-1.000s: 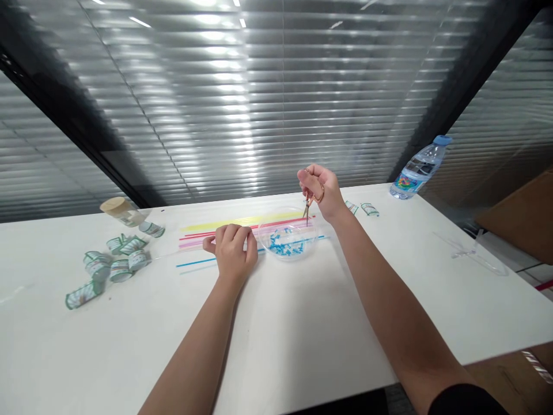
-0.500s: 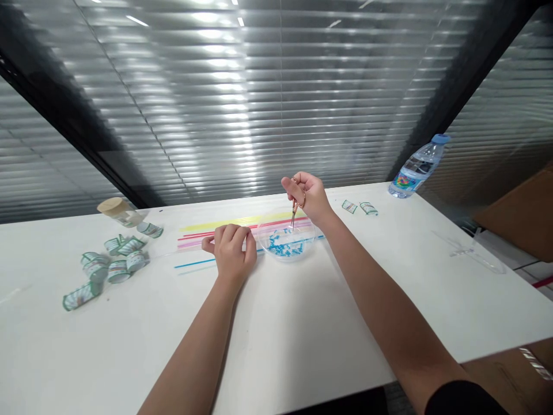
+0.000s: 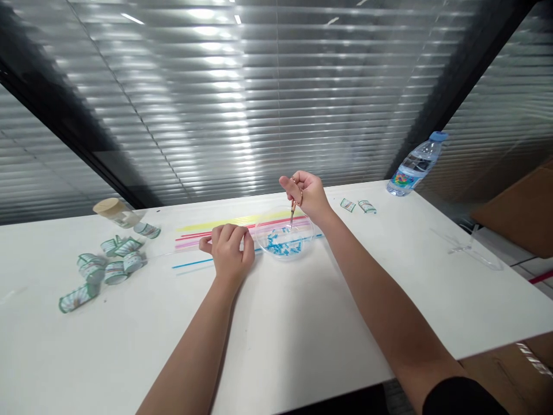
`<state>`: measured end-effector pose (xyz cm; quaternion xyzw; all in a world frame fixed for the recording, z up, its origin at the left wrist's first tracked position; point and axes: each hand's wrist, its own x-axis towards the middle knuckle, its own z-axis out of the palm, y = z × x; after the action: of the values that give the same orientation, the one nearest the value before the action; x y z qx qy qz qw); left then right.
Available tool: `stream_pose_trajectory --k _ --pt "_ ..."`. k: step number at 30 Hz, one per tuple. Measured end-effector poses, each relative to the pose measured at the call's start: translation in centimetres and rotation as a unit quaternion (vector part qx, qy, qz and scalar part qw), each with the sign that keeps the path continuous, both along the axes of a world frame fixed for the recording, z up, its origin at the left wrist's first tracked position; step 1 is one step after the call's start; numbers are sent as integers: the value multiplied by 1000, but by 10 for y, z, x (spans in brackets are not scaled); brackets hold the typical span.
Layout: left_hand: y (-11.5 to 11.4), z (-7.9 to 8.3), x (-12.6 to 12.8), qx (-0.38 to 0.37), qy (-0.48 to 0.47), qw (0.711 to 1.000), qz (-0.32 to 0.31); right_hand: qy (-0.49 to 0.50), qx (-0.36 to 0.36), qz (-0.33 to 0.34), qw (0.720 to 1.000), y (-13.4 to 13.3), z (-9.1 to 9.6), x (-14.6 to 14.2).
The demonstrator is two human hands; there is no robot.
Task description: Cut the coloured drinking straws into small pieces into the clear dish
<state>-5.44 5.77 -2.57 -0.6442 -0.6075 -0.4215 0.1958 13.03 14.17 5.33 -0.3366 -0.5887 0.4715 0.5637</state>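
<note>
My right hand (image 3: 311,197) holds small copper-coloured scissors (image 3: 293,206) by the finger loops, blades pointing down over a clear plastic bowl (image 3: 284,257). Short blue cut pieces (image 3: 280,248) lie in the bowl. Left of its rim, my left hand (image 3: 232,249) is closed, thumb and fingertips together; what they pinch is hidden. Beneath and beside that hand lie long thin strips: yellow strips (image 3: 207,223), red strips (image 3: 190,235), pink strips (image 3: 188,245) and a blue strip (image 3: 190,264). Whether the scissors' blades are apart is too small to tell.
At the left, several green-and-white printed wrappers (image 3: 116,273) lie near a clear jar with a beige lid (image 3: 113,208). Two more wrappers (image 3: 367,207) lie at the back right. A water bottle (image 3: 415,167) stands at the right edge, and clear plastic (image 3: 469,249) lies nearer.
The view has shifted slightly, moving everything a little left in the picture. Both hands keep nearly the same pose, with the scissors still over the bowl.
</note>
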Motion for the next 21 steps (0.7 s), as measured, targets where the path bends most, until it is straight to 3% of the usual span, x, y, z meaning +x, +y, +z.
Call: stream_pose_trajectory --k 7,21 --pt "2 0 0 48 28 998 -2 16 -2 9 1000 2 0 -1" --pt "1 0 0 45 28 999 -9 -14 8 20 1000 3 -3 -1"
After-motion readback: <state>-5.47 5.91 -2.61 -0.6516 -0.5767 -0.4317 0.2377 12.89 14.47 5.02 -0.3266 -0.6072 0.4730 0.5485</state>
